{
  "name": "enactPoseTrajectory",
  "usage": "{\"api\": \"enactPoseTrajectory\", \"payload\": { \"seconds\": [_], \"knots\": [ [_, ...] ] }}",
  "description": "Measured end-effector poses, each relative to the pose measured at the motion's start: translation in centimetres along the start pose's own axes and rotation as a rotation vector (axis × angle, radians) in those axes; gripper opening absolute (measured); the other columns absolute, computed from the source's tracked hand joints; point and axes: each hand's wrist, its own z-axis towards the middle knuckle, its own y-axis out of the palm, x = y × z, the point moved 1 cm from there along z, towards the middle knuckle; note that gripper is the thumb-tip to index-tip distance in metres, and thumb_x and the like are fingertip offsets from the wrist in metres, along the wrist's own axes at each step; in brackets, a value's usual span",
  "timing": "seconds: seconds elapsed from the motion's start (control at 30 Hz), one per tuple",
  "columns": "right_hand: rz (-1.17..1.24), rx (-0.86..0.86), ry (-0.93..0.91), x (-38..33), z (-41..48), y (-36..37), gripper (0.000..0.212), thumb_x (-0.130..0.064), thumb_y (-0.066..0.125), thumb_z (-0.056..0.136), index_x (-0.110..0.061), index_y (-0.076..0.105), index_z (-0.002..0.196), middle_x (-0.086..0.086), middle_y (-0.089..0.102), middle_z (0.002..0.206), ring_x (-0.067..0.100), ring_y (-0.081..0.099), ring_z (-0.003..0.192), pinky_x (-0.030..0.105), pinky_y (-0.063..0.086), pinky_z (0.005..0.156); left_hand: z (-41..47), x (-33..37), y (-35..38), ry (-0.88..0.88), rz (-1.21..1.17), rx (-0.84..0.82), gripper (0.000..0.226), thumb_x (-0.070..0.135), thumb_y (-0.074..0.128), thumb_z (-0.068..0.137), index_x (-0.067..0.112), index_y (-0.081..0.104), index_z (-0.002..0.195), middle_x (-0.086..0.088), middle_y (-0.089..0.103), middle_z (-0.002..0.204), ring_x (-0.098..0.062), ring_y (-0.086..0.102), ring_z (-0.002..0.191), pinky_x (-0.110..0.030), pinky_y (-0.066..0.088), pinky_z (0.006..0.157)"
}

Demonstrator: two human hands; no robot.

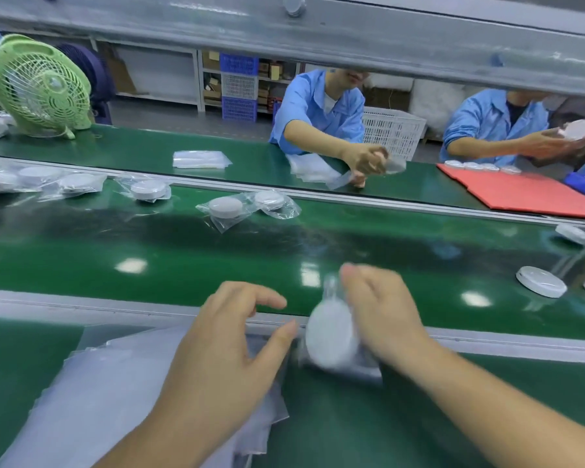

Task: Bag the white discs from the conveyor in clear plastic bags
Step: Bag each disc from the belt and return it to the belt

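My right hand (382, 312) grips a white disc (331, 336) that sits inside a clear plastic bag, blurred by motion, just over the near rail of the conveyor. My left hand (230, 346) hovers to its left with fingers spread and loosely bent, holding nothing, above a stack of clear bags (108, 393) on the green bench. Bare white discs (541, 281) lie on the green belt (217, 258) at the right. Several bagged discs (226, 208) lie along the belt's far side.
Two people in blue coats work across the belt; one (321, 113) handles a bag, the other (497, 126) holds a disc. A green fan (38, 84) stands at far left. A red pad (520, 192), a bag pile (200, 159) and a white crate (392, 131) lie beyond.
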Motion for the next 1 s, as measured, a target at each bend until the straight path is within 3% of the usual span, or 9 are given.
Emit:
{"api": "enactPoseTrajectory", "payload": {
  "seconds": [0.1, 0.23, 0.3, 0.4, 0.53, 0.63, 0.73, 0.9, 1.0],
  "knots": [
    [0.096, 0.213, 0.342, 1.4, 7.4, 0.2, 0.041, -0.026, 0.047, 0.106, -0.013, 0.054, 0.067, 0.004, 0.061, 0.072, 0.018, 0.050, 0.065, 0.034, 0.037, 0.060, 0.2, -1.5, -0.9, 0.034, 0.351, -0.241, 0.030, 0.072, 0.048, 0.083, 0.049, 0.059, 0.099, 0.034, 0.057, 0.101, 0.005, 0.047, 0.103, -0.017, 0.041, 0.085],
    [0.325, 0.041, 0.587, 2.8, 12.5, 1.2, 0.029, -0.031, 0.048, 0.109, -0.013, 0.070, 0.105, 0.006, 0.073, 0.111, 0.021, 0.072, 0.086, 0.032, 0.055, 0.060, -0.1, -1.8, -0.4, 0.058, 0.469, -0.390, 0.040, 0.074, 0.045, 0.084, 0.050, 0.063, 0.111, 0.034, 0.060, 0.110, 0.004, 0.046, 0.106, -0.024, 0.042, 0.091],
    [0.332, -0.085, 0.573, 2.5, 12.0, 2.2, 0.033, -0.032, 0.046, 0.110, -0.024, 0.076, 0.100, 0.002, 0.073, 0.115, 0.020, 0.074, 0.094, 0.031, 0.057, 0.062, -0.1, -1.7, -0.1, 0.069, 0.474, -0.421, 0.039, 0.072, 0.047, 0.086, 0.052, 0.063, 0.115, 0.034, 0.061, 0.117, 0.005, 0.046, 0.111, -0.026, 0.043, 0.094],
    [0.265, -0.180, 0.513, 1.5, 9.7, 3.7, 0.033, -0.042, 0.043, 0.109, -0.023, 0.071, 0.110, -0.007, 0.077, 0.107, 0.017, 0.075, 0.092, 0.027, 0.052, 0.060, -0.2, -1.7, 0.2, 0.088, 0.481, -0.432, 0.032, 0.067, 0.050, 0.089, 0.055, 0.064, 0.115, 0.033, 0.061, 0.122, 0.005, 0.047, 0.115, -0.025, 0.044, 0.091],
    [0.104, -0.193, 0.296, 0.5, 4.6, 4.0, 0.033, -0.042, 0.048, 0.107, -0.026, 0.074, 0.093, -0.015, 0.079, 0.090, 0.005, 0.074, 0.074, 0.025, 0.047, 0.066, -0.3, -1.8, 0.5, 0.114, 0.520, -0.434, 0.028, 0.060, 0.050, 0.092, 0.047, 0.070, 0.107, 0.025, 0.066, 0.114, 0.000, 0.051, 0.110, -0.029, 0.048, 0.088],
    [0.112, -0.213, 0.151, 0.2, -0.6, 2.9, 0.038, -0.051, 0.052, 0.100, -0.026, 0.076, 0.084, -0.013, 0.078, 0.087, 0.006, 0.074, 0.076, 0.024, 0.056, 0.074, -0.5, -1.7, 0.7, 0.144, 0.576, -0.429, 0.030, 0.056, 0.046, 0.094, 0.043, 0.070, 0.106, 0.023, 0.065, 0.115, -0.003, 0.051, 0.110, -0.030, 0.048, 0.089],
    [0.041, -0.167, 0.100, 1.0, -4.9, 1.4, 0.040, -0.064, 0.047, 0.090, -0.036, 0.076, 0.086, -0.019, 0.077, 0.086, 0.001, 0.072, 0.086, 0.019, 0.055, 0.080, -0.6, -1.3, 1.0, 0.158, 0.573, -0.412, 0.031, 0.054, 0.045, 0.095, 0.043, 0.071, 0.107, 0.028, 0.063, 0.120, -0.002, 0.051, 0.112, -0.030, 0.048, 0.091],
    [0.137, 0.021, 0.143, 2.3, -5.8, 0.9, 0.031, -0.041, 0.053, 0.105, -0.039, 0.075, 0.083, -0.016, 0.077, 0.083, 0.000, 0.072, 0.084, 0.028, 0.052, 0.084, -1.0, -0.7, 1.2, 0.137, 0.536, -0.392, 0.029, 0.054, 0.047, 0.095, 0.050, 0.070, 0.111, 0.036, 0.058, 0.127, 0.005, 0.049, 0.117, -0.026, 0.045, 0.095],
    [0.139, -0.028, 0.149, 2.3, -5.4, 1.4, 0.034, -0.058, 0.049, 0.096, -0.040, 0.074, 0.082, -0.015, 0.077, 0.082, 0.004, 0.072, 0.085, 0.035, 0.055, 0.088, -1.0, -0.7, 1.3, 0.130, 0.541, -0.391, 0.029, 0.058, 0.047, 0.094, 0.053, 0.069, 0.113, 0.036, 0.058, 0.128, 0.003, 0.049, 0.119, -0.025, 0.044, 0.095]
  ]
}}
